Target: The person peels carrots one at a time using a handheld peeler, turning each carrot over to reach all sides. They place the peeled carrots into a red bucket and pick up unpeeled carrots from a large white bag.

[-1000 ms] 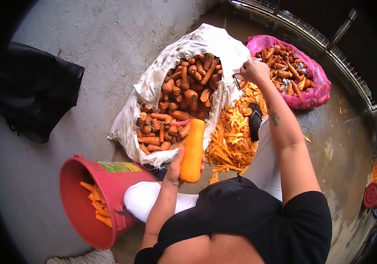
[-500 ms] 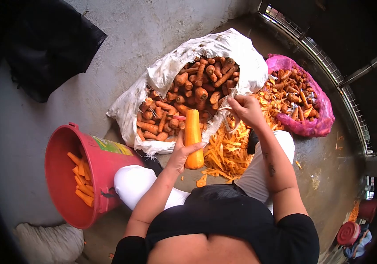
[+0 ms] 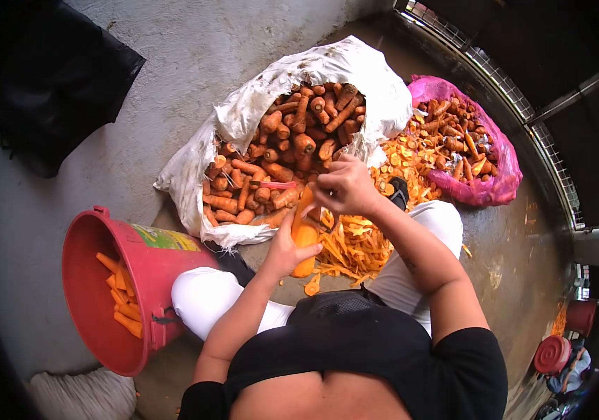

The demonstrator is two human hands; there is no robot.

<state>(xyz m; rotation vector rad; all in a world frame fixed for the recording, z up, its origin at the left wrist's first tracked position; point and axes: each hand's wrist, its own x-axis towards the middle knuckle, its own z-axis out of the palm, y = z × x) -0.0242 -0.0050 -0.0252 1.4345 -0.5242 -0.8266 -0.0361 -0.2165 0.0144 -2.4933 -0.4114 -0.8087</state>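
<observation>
**Peeled carrot [image 3: 304, 236] steadied in the left hand [image 3: 284, 252], peeler [image 3: 335, 222] at its flank**

The carrot is just beyond the lap, its long axis running almost 12 to 6 o'clock, the narrower end toward 12. The left fingers are wrapped round its lower half, thumb across the near face, probably to brace it while leaving the upper part open to the blade. The right hand [image 3: 345, 185] is at 1 o'clock, fingers narrowed on the peeler; the hand partly hides the tool, so whether the blade touches is hard to tell.

Reading outward from the carrot, a white sack [image 3: 376, 77] gapes at 12 o'clock, mouth turned toward the person, seemingly for easy reach to the unpeeled carrots [image 3: 299, 143] inside. A pink strip [image 3: 276, 185] lies on them at 11. Peelings [image 3: 355, 245] spread from 1 to 4 o'clock, below the working hands, where scraps would fall freely. A pink bag [image 3: 513, 164] of carrot pieces sits at 2. Between 8 and 9, a red bucket [image 3: 166, 262] tips its mouth away from the knee, with peeled pieces [image 3: 128, 324] inside.
</observation>
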